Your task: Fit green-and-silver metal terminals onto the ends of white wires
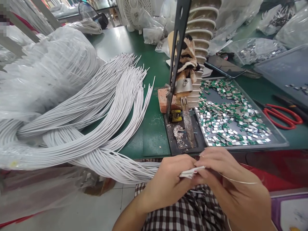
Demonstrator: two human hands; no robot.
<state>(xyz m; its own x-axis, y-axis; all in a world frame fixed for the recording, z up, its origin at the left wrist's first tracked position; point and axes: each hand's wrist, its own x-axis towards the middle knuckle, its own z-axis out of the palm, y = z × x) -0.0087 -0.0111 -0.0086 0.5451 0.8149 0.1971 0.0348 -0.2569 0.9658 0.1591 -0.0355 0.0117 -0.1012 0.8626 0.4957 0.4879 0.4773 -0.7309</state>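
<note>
My left hand (172, 179) is closed around a bundle of thin white cables (141, 169), whose cut ends (191, 172) stick out past my fingers. Thumb and fingers of my right hand (233, 183) pinch the tip of one cable beside those ends. Both hands meet at the table's front edge, above a checkered cloth on my lap. From my left hand the cables run left to a large heap of white cables (96, 128) on the table. Just beyond my hands stands a soldering iron (187, 115), fixed upright with its tip down over a dark base (179, 144).
A clear tray (243, 146) of small green-and-silver circuit boards lies right of the iron. Farther right are red-handled scissors (282, 117). An orange sponge (163, 100), a ribbed hose (202, 35) and a black metal bracket (176, 48) surround the iron. A white fan (136, 12) stands behind.
</note>
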